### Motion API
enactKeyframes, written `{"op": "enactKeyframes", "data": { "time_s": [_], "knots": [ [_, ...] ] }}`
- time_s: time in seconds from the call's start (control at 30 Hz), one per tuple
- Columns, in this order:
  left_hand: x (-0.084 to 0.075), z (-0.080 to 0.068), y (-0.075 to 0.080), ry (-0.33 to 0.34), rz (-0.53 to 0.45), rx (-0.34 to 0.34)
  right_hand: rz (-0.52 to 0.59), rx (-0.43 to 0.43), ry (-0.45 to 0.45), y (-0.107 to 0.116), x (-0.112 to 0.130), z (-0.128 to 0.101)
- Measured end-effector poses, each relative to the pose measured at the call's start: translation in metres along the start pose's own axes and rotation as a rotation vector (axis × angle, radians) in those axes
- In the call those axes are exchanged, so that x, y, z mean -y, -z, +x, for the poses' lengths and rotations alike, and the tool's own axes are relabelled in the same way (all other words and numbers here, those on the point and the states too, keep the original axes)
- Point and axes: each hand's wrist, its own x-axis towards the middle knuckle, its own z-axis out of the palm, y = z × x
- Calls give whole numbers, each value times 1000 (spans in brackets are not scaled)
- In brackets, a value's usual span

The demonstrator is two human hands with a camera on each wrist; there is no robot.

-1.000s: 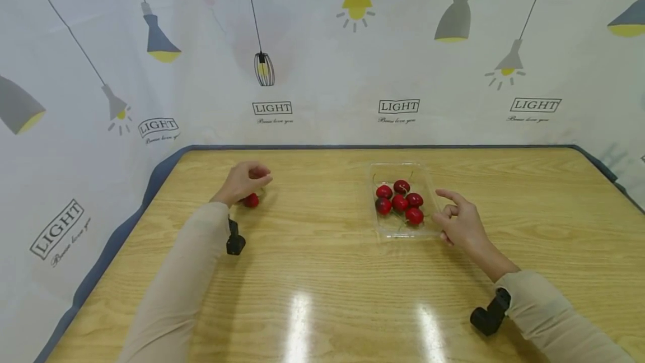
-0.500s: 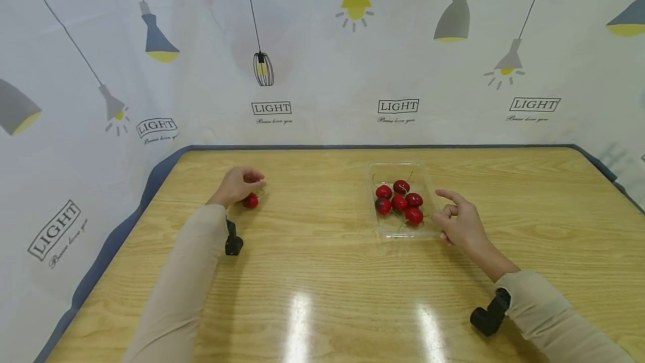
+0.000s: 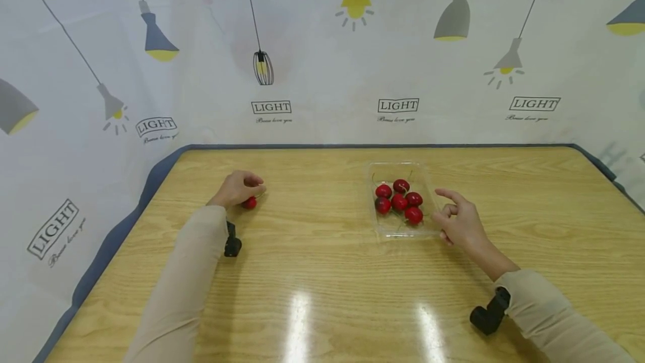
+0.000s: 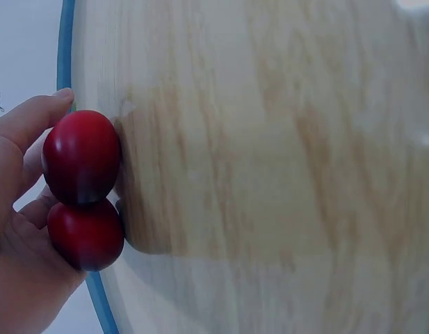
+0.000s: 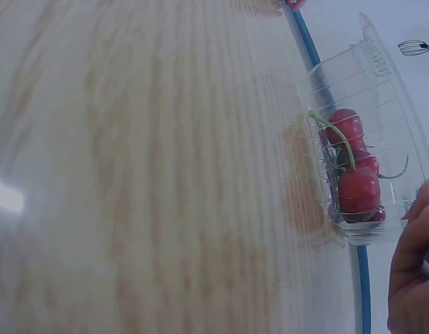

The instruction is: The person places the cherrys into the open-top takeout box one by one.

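Observation:
Two red cherries [image 4: 82, 156] sit side by side on the table under my left hand [image 3: 239, 188]; in the head view only the cherry [image 3: 249, 203] near the fingertips shows well. Thumb and fingers of that hand pinch at a thin green stem; the far fingertip is hidden. To the right stands a clear plastic container [image 3: 383, 233] holding several cherries [image 3: 399, 202] with stems. My right hand [image 3: 461, 224] holds its right rim between thumb and a finger, the index finger stretched out. In the right wrist view its thumb [image 5: 414, 236] lies against the plastic.
The wooden table [image 3: 322, 262] reflects two bright patches of light near its front. Behind it hangs a white cloth [image 3: 322, 71] printed with lamps, over a blue edge. A black wrist camera [image 3: 233, 240] sits under the left wrist, another camera [image 3: 489, 315] under the right.
My left hand has moved slightly left and down onto the cherries, its thumb and fingers closing in on the stem. The right hand and the container have stayed still.

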Motion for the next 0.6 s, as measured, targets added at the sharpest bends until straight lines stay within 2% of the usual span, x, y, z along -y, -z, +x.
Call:
{"op": "enactKeyframes", "data": {
  "time_s": [0.2,0.6],
  "knots": [
    [-1,0,-1,21,28,7,2,-3,0,0,0,0],
    [-2,0,-3,8,26,29,14,7,-3,0,0,0]
  ]
}}
